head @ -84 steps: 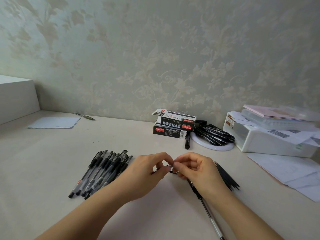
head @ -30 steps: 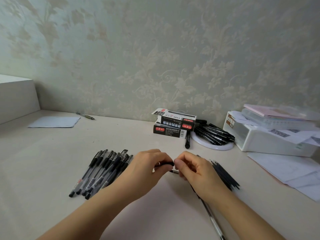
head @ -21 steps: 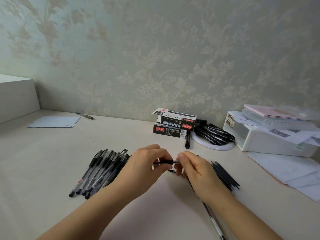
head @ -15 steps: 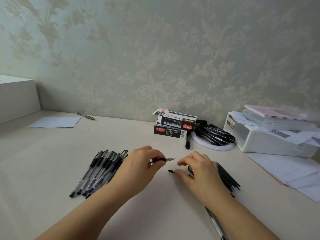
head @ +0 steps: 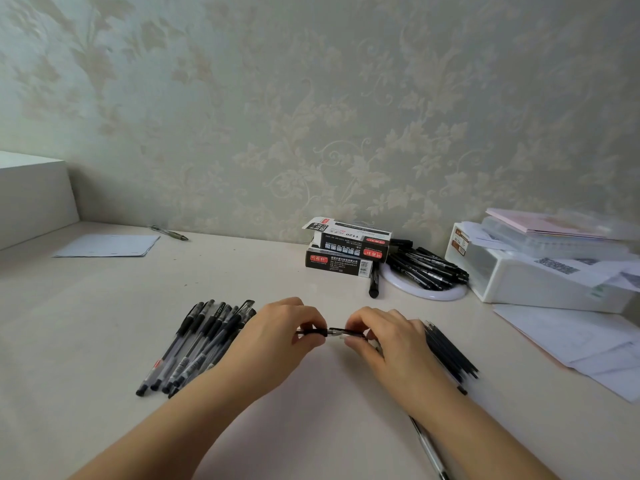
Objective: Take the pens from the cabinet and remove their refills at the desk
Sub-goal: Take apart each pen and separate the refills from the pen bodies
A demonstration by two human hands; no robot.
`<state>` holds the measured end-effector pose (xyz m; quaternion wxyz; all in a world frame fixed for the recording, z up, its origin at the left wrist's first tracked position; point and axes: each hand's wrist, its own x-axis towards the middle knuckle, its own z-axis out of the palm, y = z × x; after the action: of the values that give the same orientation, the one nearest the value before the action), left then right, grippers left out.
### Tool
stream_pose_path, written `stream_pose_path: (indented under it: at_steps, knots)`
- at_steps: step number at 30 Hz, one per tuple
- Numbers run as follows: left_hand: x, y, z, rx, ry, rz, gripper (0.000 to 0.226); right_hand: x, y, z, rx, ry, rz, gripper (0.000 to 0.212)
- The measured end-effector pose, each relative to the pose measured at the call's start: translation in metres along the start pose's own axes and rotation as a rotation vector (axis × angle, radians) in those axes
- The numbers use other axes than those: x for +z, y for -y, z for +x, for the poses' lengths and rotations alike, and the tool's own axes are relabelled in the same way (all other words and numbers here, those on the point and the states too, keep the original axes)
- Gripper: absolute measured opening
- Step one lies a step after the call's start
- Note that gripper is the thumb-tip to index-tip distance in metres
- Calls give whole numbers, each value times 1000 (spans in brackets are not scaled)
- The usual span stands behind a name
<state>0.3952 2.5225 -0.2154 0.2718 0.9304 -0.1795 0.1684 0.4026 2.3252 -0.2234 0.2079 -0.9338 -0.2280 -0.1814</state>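
Observation:
My left hand [head: 280, 341] and my right hand [head: 388, 344] meet over the middle of the desk. Both pinch the ends of one short black pen piece [head: 332, 332], held level just above the surface. What the right fingers cover I cannot tell. Several capped black gel pens [head: 197, 348] lie in a fanned pile left of my left hand. A bundle of thin black refills [head: 450, 351] lies right of my right hand. A clear pen barrel [head: 429, 448] pokes out from under my right forearm.
Two stacked pen boxes [head: 346, 252] stand by the wall, beside black markers [head: 427, 266] on a white round plate [head: 415, 292]. A white container [head: 540, 282] with papers sits at the right, loose sheets [head: 571, 337] before it. A paper [head: 107, 245], a pen [head: 169, 233] and a white block [head: 31, 195] are at the left.
Half a second ago my hands were apart, the left holding a tipped piece and the right lowered to the desk. Now they are together again on the pen piece.

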Motion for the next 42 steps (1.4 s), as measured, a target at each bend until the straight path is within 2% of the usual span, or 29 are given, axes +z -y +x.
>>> stream_pose_path:
  at_steps: [5,12,16,30,35,38,42]
  knots:
    - [0,-3,1,38,-6,-42,21,0,3,2,-84,-34,195,4]
    - [-5,-7,0,136,0,-53,15,-5,2,-1,94,13,583,8]
    - [-5,-11,1,128,-14,-96,13,-7,1,0,127,2,658,12]
    - [-7,-13,1,125,-7,-67,12,-6,2,0,151,39,679,13]
    - [-4,-16,0,125,-54,-93,13,-6,3,0,132,15,659,11]
    - [0,-18,-2,111,-93,-94,14,0,8,1,106,-64,564,9]
    - [-9,-6,1,-3,-213,-33,13,5,4,2,62,-140,395,22]
